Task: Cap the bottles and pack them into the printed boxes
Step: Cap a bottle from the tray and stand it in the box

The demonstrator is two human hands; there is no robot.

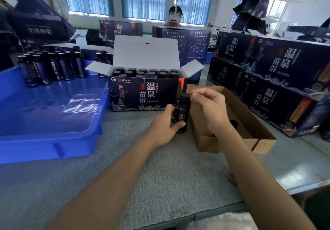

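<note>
Fingers of the left hand grip the dark bottle, upright on the surface, cap uppermost; the right hand, fingers relaxed and empty, hovers beside that cap.

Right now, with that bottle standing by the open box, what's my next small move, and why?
Probably lift the bottle into the open printed box behind it: the cap already sits on top, your left hand grips the body, and your right hand hovers loose beside the cap. Whether the cap is tight, I cannot tell.
</note>
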